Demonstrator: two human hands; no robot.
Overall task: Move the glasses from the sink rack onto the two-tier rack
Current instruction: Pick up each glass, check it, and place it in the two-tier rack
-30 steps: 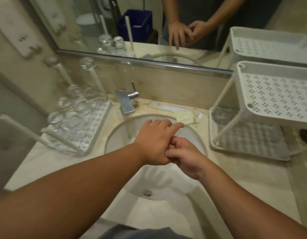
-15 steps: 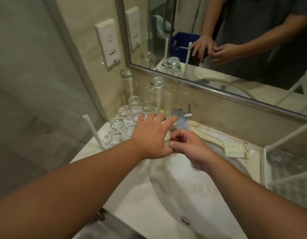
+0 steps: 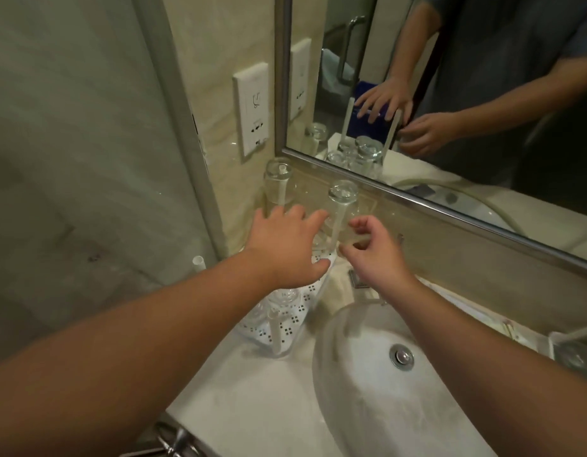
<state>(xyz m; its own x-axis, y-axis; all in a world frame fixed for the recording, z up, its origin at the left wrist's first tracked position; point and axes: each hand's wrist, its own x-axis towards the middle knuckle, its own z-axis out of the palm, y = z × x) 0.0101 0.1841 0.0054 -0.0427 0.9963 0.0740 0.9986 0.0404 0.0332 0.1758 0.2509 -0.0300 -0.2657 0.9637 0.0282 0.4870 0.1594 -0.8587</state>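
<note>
Glasses (image 3: 343, 201) stand inverted on the sink rack (image 3: 295, 319) pegs. Left hand (image 3: 287, 247) spreads wide, empty; right hand (image 3: 372, 250) half-curls beside one, not yet gripping. Reach step; next, probably lift it straight off.

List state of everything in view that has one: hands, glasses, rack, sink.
left hand: open, fingers spread over the rack, holding nothing
right hand: fingers curled at a glass; grip unclear
rear glasses: upside down on pegs
sink rack: still loaded with glasses
sink: no standing water visible
front peg: bare
</note>
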